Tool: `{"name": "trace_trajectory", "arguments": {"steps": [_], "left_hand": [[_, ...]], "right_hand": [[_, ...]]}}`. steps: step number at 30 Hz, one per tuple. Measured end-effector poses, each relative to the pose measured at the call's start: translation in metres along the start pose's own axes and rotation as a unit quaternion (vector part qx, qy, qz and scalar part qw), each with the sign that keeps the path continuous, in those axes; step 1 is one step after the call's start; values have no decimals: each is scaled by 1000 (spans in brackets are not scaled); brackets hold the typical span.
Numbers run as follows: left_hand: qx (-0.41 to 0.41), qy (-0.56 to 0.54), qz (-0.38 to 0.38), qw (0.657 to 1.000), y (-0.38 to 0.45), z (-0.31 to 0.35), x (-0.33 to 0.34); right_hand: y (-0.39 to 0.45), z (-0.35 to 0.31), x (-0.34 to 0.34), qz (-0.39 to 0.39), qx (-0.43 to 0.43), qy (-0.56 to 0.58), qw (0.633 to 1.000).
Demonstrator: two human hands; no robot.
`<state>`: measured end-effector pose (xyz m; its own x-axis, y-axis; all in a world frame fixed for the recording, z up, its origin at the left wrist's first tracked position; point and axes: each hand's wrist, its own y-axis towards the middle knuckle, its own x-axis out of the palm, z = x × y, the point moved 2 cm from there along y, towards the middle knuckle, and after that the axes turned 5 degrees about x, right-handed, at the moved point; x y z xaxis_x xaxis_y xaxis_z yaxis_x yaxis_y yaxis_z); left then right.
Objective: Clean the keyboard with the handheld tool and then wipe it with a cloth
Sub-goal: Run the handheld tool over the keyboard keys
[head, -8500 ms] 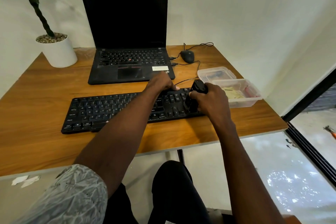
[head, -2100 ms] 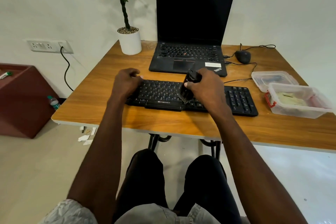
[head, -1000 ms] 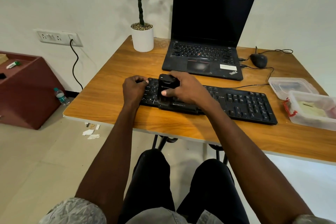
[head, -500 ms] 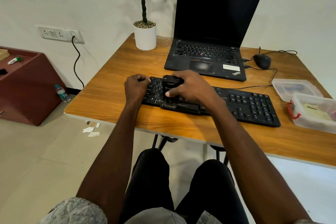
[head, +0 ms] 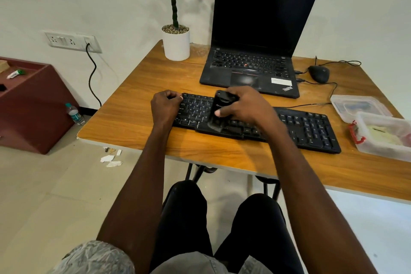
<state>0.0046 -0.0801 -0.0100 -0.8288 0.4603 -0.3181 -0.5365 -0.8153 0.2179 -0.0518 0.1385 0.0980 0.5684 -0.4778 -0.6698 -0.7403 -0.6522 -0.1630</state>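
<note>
Since half a second ago, little has shifted. Left hand [head: 165,107] stays curled, bracing the keyboard's [head: 311,127] left end on the table [head: 133,115]. Right hand [head: 245,107] is closed round the tool [head: 219,109], its tip on the left-centre keys. First step seems underway; next, sweep on; cloth not clearly seen.

Count from my seat: 1 external keyboard [head: 307,128], 1 handheld tool [head: 220,109], 1 laptop [head: 255,51], 1 mouse [head: 319,73], 1 potted plant [head: 175,40]. 2 clear plastic containers: one [head: 359,107] shallow, one [head: 384,133] deeper. 1 table [head: 138,104]. 2 hands of mine up: left hand [head: 165,105], right hand [head: 246,105]. Off the table: 1 bottle [head: 75,114], 1 wall socket panel [head: 71,40].
</note>
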Motion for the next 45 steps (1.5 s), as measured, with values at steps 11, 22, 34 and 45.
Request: {"name": "trace_trajectory", "arguments": {"steps": [11, 22, 34, 45], "left_hand": [[-8, 2, -3, 1000, 0, 2, 0], [-141, -119, -112, 976, 7, 8, -16], [-154, -116, -176, 965, 10, 15, -27], [-161, -48, -130, 977, 6, 28, -35]], "right_hand": [[2, -11, 9, 35, -6, -52, 998], [17, -16, 18, 44, -26, -77, 996], [31, -22, 20, 12, -37, -65, 997], [41, -53, 71, 6, -112, 28, 993]]}}
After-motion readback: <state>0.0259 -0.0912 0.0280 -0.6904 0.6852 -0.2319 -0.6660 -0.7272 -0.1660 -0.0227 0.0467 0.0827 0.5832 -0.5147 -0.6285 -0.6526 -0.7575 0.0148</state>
